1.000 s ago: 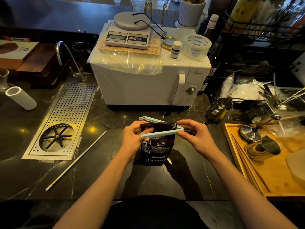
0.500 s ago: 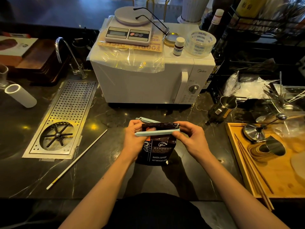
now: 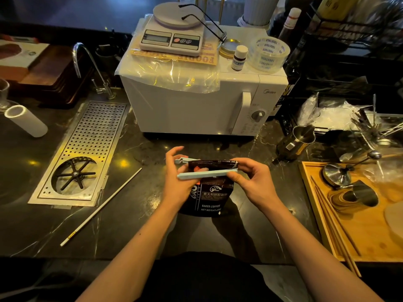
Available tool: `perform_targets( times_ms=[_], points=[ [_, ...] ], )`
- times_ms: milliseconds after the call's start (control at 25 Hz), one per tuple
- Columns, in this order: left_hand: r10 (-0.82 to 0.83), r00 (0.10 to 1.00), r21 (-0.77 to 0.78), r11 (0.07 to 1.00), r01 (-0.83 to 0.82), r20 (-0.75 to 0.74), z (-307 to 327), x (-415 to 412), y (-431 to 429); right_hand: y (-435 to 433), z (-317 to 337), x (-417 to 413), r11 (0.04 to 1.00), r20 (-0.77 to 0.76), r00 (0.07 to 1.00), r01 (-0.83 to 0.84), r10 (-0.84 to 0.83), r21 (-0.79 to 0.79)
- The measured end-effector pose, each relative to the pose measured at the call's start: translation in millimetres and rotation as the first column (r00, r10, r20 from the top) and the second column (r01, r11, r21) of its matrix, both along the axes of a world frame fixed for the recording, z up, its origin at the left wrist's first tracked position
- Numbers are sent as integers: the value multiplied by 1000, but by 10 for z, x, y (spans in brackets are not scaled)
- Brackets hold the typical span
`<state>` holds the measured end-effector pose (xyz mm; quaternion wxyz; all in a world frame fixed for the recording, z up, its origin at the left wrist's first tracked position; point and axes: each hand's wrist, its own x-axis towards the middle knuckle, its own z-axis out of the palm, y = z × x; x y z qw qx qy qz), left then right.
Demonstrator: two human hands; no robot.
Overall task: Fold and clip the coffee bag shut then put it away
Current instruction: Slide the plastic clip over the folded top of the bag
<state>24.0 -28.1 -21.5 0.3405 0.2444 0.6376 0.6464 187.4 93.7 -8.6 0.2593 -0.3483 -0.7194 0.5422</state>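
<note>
A dark coffee bag [image 3: 209, 199] with white print stands upright on the black counter in front of me. Its top is folded over. A long pale blue sealing clip [image 3: 207, 173] straddles the fold, one bar in front, the other bar [image 3: 185, 160] behind. The two bars still gape at the left end. My left hand [image 3: 176, 184] holds the bag's left side, thumb behind the front bar, fingers partly lifted. My right hand [image 3: 250, 182] pinches the clip's right end against the bag top.
A white microwave [image 3: 196, 105] stands just behind the bag, with a scale [image 3: 172, 35] and tape roll [image 3: 269, 54] on top. A steel drip grate [image 3: 85, 155] and a thin white stick [image 3: 102, 205] lie left. A wooden tray [image 3: 368, 234] with metal tools sits right, a steel pitcher [image 3: 298, 142] behind it.
The front bar of the clip has swung level across the bag top, and my right hand has closed in on its right end. My left fingers have lifted off the bag's back.
</note>
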Motion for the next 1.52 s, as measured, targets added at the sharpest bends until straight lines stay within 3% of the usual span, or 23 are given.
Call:
perform_targets(
  times_ms=[120, 200, 280, 440, 600, 880, 1000, 1200, 1320, 1520],
  points=[
    [-38, 974, -64, 998, 25, -224, -20, -69, -21, -12, 12, 2, 1000, 7, 1000, 9, -9, 6],
    [-98, 904, -122, 991, 51, -417, -17, -163, -31, -35, 18, -1, 1000, 3, 1000, 23, -23, 16],
    [-188, 857, -185, 976, 111, -480, 18, -268, -36, -55, 25, -7, 999, -6, 1000, 31, -31, 16],
    [-358, 832, -274, 926, 260, -423, 98, -418, -81, -55, 51, -4, 998, 13, 999, 49, -50, 42],
    [-286, 908, -246, 945, 215, -305, 94, -512, -244, -58, 74, -18, 998, 26, 998, 48, -49, 50],
    [-279, 948, -188, 950, 249, -154, 143, -563, -314, -61, 101, 18, 997, 66, 998, 14, -20, 79],
    [-301, 934, -185, 946, 266, -191, 171, -553, -315, -68, 115, 16, 996, 67, 998, 10, -16, 91],
    [-202, 926, -159, 975, 158, -319, 178, -492, -289, -100, 113, 9, 995, 54, 999, 3, -8, 97],
    [-151, 909, -148, 984, 101, -387, 138, -469, -277, -76, 189, 6, 976, 123, 988, -114, 93, 184],
    [-144, 889, -134, 986, 95, -434, 122, -461, -274, -47, 447, -194, 855, 338, 912, -356, 231, 376]
  ],
)
